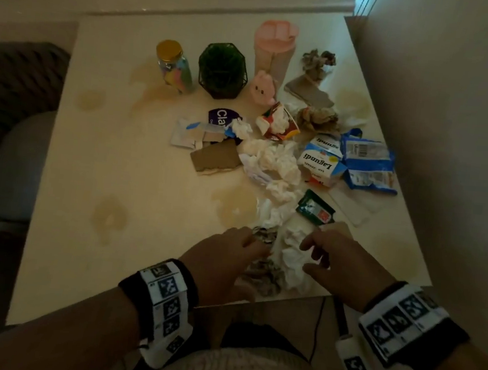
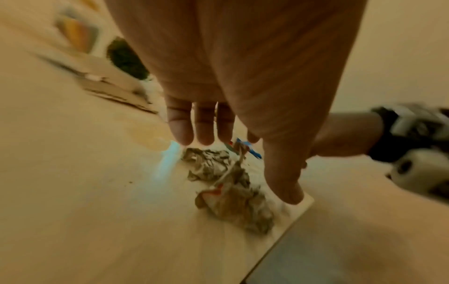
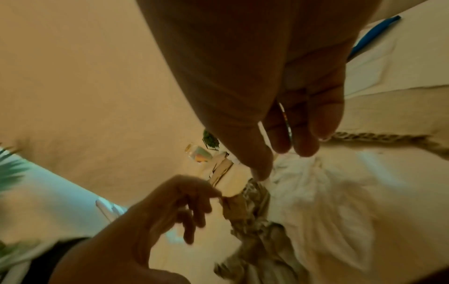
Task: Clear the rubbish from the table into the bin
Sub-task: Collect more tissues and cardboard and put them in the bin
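Observation:
At the table's near edge lie a crumpled brown paper and a wad of white tissue, side by side. My left hand hovers over the brown paper with fingers straight and spread, holding nothing. My right hand arches over the tissue, its thumb tip touching the tissue; its fingers are relaxed. A thin shiny edge shows between two right fingers; I cannot tell what it is. No bin is in view.
More rubbish spreads behind: green sachet, Lagundi box, blue packets, cardboard, tissues. At the back stand a jar, potted plant, pink tumbler and bunny toy. A wall runs along the right.

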